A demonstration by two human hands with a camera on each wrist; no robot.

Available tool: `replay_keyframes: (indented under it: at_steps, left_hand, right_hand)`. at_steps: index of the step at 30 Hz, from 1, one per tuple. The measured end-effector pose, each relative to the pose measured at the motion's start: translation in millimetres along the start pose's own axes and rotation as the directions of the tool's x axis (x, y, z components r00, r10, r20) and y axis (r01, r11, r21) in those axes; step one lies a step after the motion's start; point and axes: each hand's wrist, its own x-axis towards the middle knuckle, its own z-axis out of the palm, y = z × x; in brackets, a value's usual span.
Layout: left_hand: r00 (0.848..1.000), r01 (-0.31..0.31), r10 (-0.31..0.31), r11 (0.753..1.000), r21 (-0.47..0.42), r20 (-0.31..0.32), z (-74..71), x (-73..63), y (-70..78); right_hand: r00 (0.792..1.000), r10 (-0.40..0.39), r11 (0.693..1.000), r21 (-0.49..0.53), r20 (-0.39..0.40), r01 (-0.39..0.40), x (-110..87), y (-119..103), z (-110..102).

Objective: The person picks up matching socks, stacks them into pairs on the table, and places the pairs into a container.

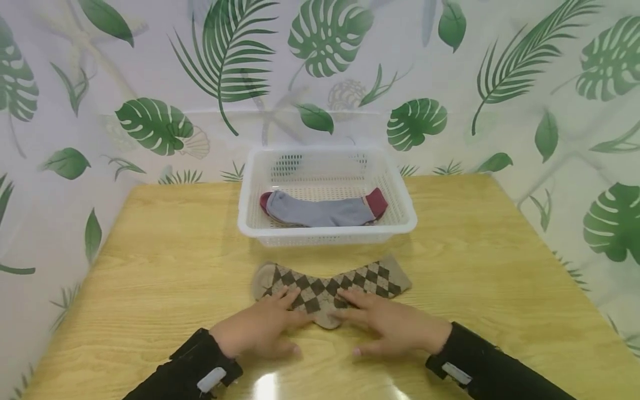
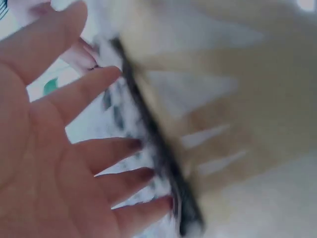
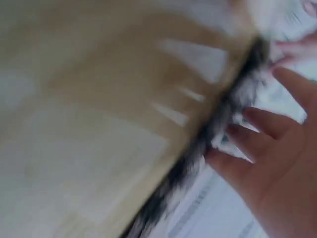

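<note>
A tan sock with dark brown diamonds (image 1: 316, 290) lies flat and spread sideways on the table, its heel bulging toward the person. My left hand (image 1: 267, 325) rests its extended fingers on the left half of the sock. On the right half, the fingertips of my right hand (image 1: 392, 325) touch the fabric, also stretched out. Both thumbs stay off the sock, near the tabletop. In the left wrist view the left hand (image 2: 74, 144) has its fingers spread against the sock's edge. The right wrist view shows the right hand (image 3: 277, 153) similarly spread.
Behind the sock stands a white plastic basket (image 1: 327, 236) holding grey socks with dark red ends (image 1: 322, 213). The wooden table (image 1: 170, 266) reaches back to a wall covering (image 1: 350, 83) printed with green leaves, which also runs along both sides.
</note>
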Motion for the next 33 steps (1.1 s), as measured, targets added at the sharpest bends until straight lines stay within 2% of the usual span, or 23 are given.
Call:
replay_keyframes:
  at_steps: [2,3,4,5,7,8,9,10,11,13,17,22,28,33]
  left_hand:
    - [0.994,0.029,-0.034,0.999,-0.046,-0.101,-5.0,0.4,-7.6]
    - [0.984,0.064,-0.076,0.995,-0.078,-0.162,-8.5,0.3,-13.4]
    - [0.966,0.112,-0.135,0.987,-0.114,-0.22,-12.5,-0.1,-20.3]
    - [0.942,0.158,-0.196,0.976,-0.152,-0.274,-16.7,-0.6,-28.4]
    - [0.885,0.249,-0.317,0.942,-0.226,-0.342,-23.6,-1.6,-46.2]
    - [0.858,0.297,-0.38,0.916,-0.268,-0.346,-26.3,-2.5,-53.9]
    - [0.841,0.329,-0.423,0.895,-0.301,-0.339,-28.2,-3.2,-61.1]
    - [0.833,0.35,-0.449,0.88,-0.321,-0.323,-29.2,-3.7,-67.3]
    - [0.832,0.36,-0.463,0.869,-0.338,-0.305,-29.4,-3.5,-72.5]
    - [0.836,0.373,-0.483,0.849,-0.375,-0.261,-28.0,-2.1,-78.4]
    - [0.847,0.366,-0.48,0.838,-0.405,-0.227,-23.4,4.7,-80.4]
    - [0.85,0.357,-0.475,0.839,-0.411,-0.23,-20.2,10.3,-76.0]
    - [0.835,0.359,-0.484,0.84,-0.408,-0.261,-15.2,13.6,-73.9]
    - [0.833,0.344,-0.469,0.854,-0.391,-0.292,-12.3,15.2,-74.6]
  right_hand:
    - [0.992,0.056,0.998,0.048,-0.113,-0.051,-2.6,8,-9]
    - [0.979,0.105,0.993,0.068,-0.174,-0.095,-4.7,14,-15]
    - [0.958,0.167,0.985,0.093,-0.231,-0.149,-7.3,20,-20]
    - [0.93,0.237,0.97,0.11,-0.28,-0.215,-9.9,27,-25]
    - [0.86,0.401,0.915,0.177,-0.316,-0.362,-16.1,42,-34]
    - [0.824,0.471,0.881,0.208,-0.315,-0.424,-18.7,48,-37]
    - [0.791,0.532,0.846,0.233,-0.301,-0.481,-21.1,55,-39]
    - [0.765,0.581,0.813,0.248,-0.279,-0.527,-23.1,60,-40]
    - [0.745,0.616,0.786,0.252,-0.255,-0.564,-24.4,65,-40]
    - [0.724,0.657,0.752,0.261,-0.211,-0.606,-25.4,73,-38]
    - [0.71,0.685,0.721,0.289,-0.162,-0.629,-24.0,78,-31]
    - [0.715,0.678,0.727,0.296,-0.17,-0.62,-17.6,76,-28]
    - [0.71,0.686,0.714,0.337,-0.157,-0.615,-8.8,78,-26]
    - [0.724,0.673,0.717,0.372,-0.152,-0.589,-9.6,80,-23]
